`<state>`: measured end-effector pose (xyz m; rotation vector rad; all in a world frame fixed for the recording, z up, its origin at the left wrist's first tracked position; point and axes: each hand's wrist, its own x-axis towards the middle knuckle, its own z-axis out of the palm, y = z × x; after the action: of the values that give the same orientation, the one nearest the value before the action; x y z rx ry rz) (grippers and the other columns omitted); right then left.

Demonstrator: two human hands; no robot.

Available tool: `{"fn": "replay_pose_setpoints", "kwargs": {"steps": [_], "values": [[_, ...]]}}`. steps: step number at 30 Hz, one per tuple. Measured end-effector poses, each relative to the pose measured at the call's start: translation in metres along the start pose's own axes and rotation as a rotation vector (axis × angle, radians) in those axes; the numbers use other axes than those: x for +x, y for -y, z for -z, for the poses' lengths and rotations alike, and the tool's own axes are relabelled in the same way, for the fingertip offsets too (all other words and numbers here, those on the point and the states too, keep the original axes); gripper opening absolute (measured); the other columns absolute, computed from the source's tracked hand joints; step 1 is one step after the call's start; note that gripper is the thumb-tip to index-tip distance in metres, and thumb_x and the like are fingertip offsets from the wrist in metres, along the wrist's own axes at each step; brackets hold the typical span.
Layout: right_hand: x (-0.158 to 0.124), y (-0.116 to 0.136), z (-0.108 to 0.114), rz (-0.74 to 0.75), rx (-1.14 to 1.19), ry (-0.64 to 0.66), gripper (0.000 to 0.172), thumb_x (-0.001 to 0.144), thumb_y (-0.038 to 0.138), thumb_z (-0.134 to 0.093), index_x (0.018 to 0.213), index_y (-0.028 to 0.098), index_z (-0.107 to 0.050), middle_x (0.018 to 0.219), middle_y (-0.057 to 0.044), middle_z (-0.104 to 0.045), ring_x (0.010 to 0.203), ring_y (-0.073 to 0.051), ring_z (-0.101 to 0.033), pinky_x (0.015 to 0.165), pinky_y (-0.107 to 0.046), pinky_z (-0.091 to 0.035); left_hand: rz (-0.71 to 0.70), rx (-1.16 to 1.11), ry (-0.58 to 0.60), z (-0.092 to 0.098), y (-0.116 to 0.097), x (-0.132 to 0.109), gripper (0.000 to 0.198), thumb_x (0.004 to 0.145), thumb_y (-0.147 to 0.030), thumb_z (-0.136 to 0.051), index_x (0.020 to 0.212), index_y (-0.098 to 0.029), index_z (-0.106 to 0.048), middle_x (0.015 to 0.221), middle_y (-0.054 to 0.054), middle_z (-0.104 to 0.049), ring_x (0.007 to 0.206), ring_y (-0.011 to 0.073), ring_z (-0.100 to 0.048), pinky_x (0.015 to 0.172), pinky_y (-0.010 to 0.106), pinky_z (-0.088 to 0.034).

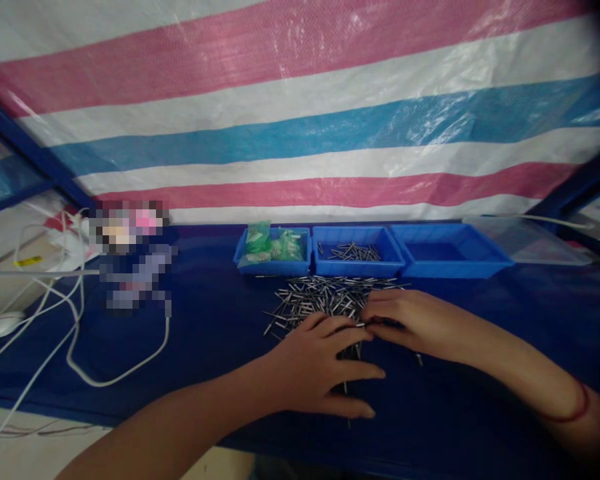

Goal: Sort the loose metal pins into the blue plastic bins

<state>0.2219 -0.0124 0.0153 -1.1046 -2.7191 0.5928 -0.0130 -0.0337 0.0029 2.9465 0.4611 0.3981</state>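
A heap of slim metal pins (300, 298), shiny and dark, lies on the blue tabletop in front of the bins. My left hand (315, 367) is palm down over the near side of the heap, its fingers spread. A few pins show beneath and between those fingers. At the heap's right side is my right hand (415, 323), fingers bent and drawn together at the tips, close to the left fingertips. Whatever sits in that pinch is mostly hidden. One loose pin (419, 359) lies just below the right hand.
Behind the heap stand three blue bins: one with green plastic bags (275, 245), a middle one with metal pins (357, 252), and a right bin (455, 269). A clear plastic sheet (535, 240) lies right of them. White cables (115, 381) trail across the left side.
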Motion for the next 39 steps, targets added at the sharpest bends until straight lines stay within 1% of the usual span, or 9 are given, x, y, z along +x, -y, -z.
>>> {"fn": "replay_pose_setpoints", "kwargs": {"steps": [3, 7, 13, 21, 28, 31, 35, 39], "values": [[-0.001, -0.001, 0.0, 0.01, -0.011, -0.01, 0.011, 0.088, 0.022, -0.053, 0.089, 0.022, -0.064, 0.088, -0.004, -0.063, 0.079, -0.017, -0.061, 0.071, -0.029, -0.046, 0.012, 0.019, 0.019, -0.002, 0.001, 0.0, 0.037, 0.092, -0.048, -0.045, 0.119, -0.028, -0.059, 0.132, 0.006, -0.051, 0.126, 0.0259, -0.039, 0.1, 0.04, -0.035], [-0.002, 0.0, -0.002, 0.003, -0.046, -0.026, 0.012, 0.088, 0.02, -0.05, 0.087, 0.021, -0.062, 0.088, -0.005, -0.061, 0.081, -0.019, -0.06, 0.072, -0.031, -0.046, 0.047, 0.047, 0.016, -0.002, 0.004, 0.001, 0.033, 0.094, -0.043, -0.044, 0.118, -0.026, -0.06, 0.131, 0.006, -0.052, 0.124, 0.0255, -0.041, 0.099, 0.039, -0.037], [-0.001, 0.007, -0.009, -0.054, -0.048, -0.004, 0.005, 0.084, 0.016, -0.053, 0.088, 0.018, -0.055, 0.089, -0.006, -0.057, 0.078, -0.019, -0.057, 0.07, -0.033, -0.047, 0.077, 0.061, 0.009, -0.001, 0.005, 0.002, 0.03, 0.092, -0.04, -0.047, 0.116, -0.026, -0.06, 0.129, 0.006, -0.052, 0.124, 0.0269, -0.041, 0.099, 0.042, -0.038], [-0.001, 0.006, -0.011, -0.018, -0.085, -0.105, 0.011, 0.086, 0.013, -0.05, 0.089, 0.019, -0.058, 0.09, -0.006, -0.057, 0.083, -0.02, -0.059, 0.074, -0.035, -0.048, 0.126, 0.07, -0.024, -0.001, 0.007, 0.002, 0.028, 0.091, -0.04, -0.049, 0.114, -0.027, -0.061, 0.128, 0.006, -0.053, 0.122, 0.0269, -0.042, 0.097, 0.042, -0.039], [-0.001, 0.006, -0.015, -0.003, -0.113, -0.102, 0.014, 0.086, 0.012, -0.048, 0.094, 0.018, -0.059, 0.092, -0.007, -0.057, 0.083, -0.02, -0.059, 0.075, -0.035, -0.049, 0.14, 0.061, 0.009, 0.0, 0.007, 0.001, 0.031, 0.093, -0.04, -0.046, 0.116, -0.026, -0.06, 0.13, 0.006, -0.051, 0.124, 0.0276, -0.04, 0.1, 0.043, -0.038], [-0.001, 0.009, -0.013, -0.003, -0.091, -0.11, 0.014, 0.087, 0.012, -0.047, 0.094, 0.018, -0.058, 0.09, -0.007, -0.059, 0.082, -0.02, -0.059, 0.075, -0.035, -0.048, 0.138, 0.06, 0.012, 0.001, 0.008, 0.001, 0.031, 0.093, -0.04, -0.046, 0.116, -0.026, -0.06, 0.13, 0.007, -0.051, 0.123, 0.0274, -0.04, 0.1, 0.043, -0.038], [0.002, 0.012, -0.005, 0.022, -0.088, -0.181, 0.016, 0.091, 0.015, -0.044, 0.09, 0.019, -0.059, 0.086, -0.006, -0.062, 0.079, -0.019, -0.059, 0.074, -0.035, -0.046, 0.175, 0.065, -0.028, 0.0, 0.01, 0.001, 0.03, 0.091, -0.037, -0.049, 0.116, -0.026, -0.06, 0.128, 0.008, -0.052, 0.123, 0.0275, -0.041, 0.1, 0.044, -0.039], [0.004, 0.011, -0.001, 0.038, -0.083, -0.282, 0.018, 0.093, 0.02, -0.042, 0.094, 0.019, -0.061, 0.088, -0.007, -0.064, 0.082, -0.02, -0.059, 0.074, -0.035, -0.046, 0.213, 0.043, -0.076, 0.0, 0.011, 0.001, 0.029, 0.09, -0.037, -0.052, 0.115, -0.025, -0.061, 0.125, 0.008, -0.054, 0.122, 0.0277, -0.043, 0.1, 0.045, -0.039]]}}
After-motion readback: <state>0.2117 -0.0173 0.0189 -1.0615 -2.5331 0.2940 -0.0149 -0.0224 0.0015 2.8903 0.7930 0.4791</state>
